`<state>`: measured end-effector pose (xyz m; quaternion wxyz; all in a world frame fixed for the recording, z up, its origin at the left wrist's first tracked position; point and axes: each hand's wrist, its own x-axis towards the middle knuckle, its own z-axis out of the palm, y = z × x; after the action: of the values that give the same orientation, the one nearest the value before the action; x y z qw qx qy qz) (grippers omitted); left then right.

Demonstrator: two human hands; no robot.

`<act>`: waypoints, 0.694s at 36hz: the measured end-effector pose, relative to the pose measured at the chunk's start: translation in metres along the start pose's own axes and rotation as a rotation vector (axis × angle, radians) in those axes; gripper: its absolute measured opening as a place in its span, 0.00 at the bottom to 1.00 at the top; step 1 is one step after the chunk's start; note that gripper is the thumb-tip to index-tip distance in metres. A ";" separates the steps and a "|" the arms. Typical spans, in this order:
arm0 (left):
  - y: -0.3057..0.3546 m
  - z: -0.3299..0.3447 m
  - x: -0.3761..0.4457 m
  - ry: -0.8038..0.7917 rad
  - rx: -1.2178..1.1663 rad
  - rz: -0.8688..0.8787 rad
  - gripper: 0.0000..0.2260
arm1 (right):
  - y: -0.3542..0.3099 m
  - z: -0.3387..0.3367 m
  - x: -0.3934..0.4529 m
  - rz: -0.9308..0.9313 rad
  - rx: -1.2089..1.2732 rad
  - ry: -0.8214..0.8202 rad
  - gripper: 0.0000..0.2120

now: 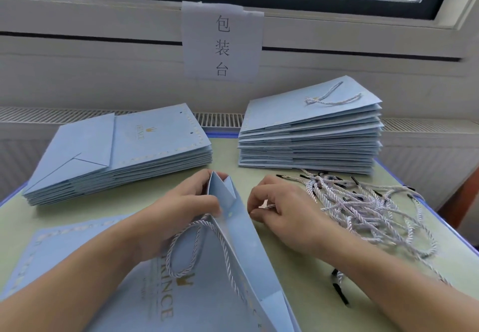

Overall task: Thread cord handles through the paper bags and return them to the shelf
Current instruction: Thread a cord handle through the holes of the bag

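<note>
Blue paper bag gripped at its mouth by left hand, right hand pinching a cord end

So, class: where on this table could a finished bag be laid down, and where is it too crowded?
Free: the green strip between the left stack and the left hand, and the narrow gap between both stacks. Crowded: the right side, under the loose cords.

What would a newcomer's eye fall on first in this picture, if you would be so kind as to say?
Most likely the two hands at the centre: the left hand holds open the mouth of a blue paper bag with one cord handle already through it, while the right hand pinches a cord end beside it. Next, the tangled pile of cords to the right, and two stacks of flat bags behind.
</note>
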<state>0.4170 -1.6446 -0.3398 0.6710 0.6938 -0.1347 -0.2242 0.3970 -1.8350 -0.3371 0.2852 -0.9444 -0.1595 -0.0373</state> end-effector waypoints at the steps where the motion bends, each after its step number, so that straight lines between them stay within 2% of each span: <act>1: 0.000 0.000 0.000 -0.002 0.000 0.001 0.23 | -0.001 0.002 0.001 -0.002 0.037 -0.006 0.10; 5: 0.001 0.001 0.000 -0.011 -0.001 0.003 0.23 | -0.001 0.013 0.003 -0.019 0.195 -0.008 0.09; 8: 0.000 0.000 0.000 -0.007 -0.004 -0.001 0.23 | 0.000 0.018 0.005 -0.067 0.219 0.017 0.05; 13: 0.000 0.001 0.001 -0.002 -0.013 -0.001 0.23 | 0.002 0.019 0.005 -0.171 0.231 0.049 0.05; 17: -0.001 0.000 -0.001 -0.018 -0.007 -0.013 0.21 | 0.003 0.022 0.008 -0.170 0.273 0.060 0.03; 21: -0.003 -0.001 -0.001 -0.026 0.051 -0.012 0.20 | 0.002 0.022 0.008 -0.178 0.228 0.087 0.04; 25: -0.003 0.000 -0.001 -0.036 0.043 -0.020 0.21 | -0.002 0.022 0.003 -0.210 0.028 0.153 0.07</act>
<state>0.4156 -1.6433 -0.3422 0.6512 0.7052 -0.1443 -0.2405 0.3989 -1.8198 -0.3539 0.3044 -0.9127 -0.2359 -0.1364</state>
